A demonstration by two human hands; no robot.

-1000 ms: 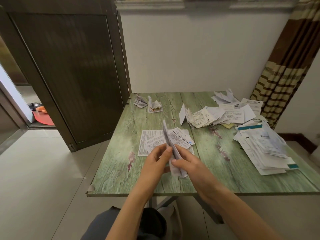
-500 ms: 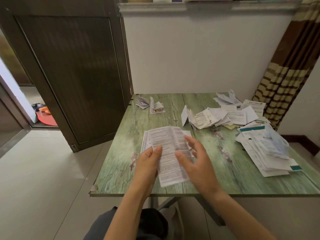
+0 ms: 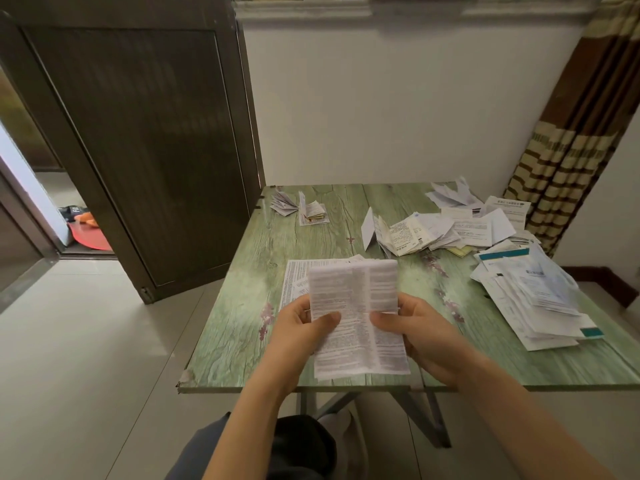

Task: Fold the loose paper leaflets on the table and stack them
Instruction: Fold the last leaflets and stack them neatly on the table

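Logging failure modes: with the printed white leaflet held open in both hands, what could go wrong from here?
The left hand and right hand pinch the printed white paper leaflet at its sides near the front edge of the green wood-grain table; a slip might drop it to the floor. The right arm might scatter the pile of white leaflets beside it.
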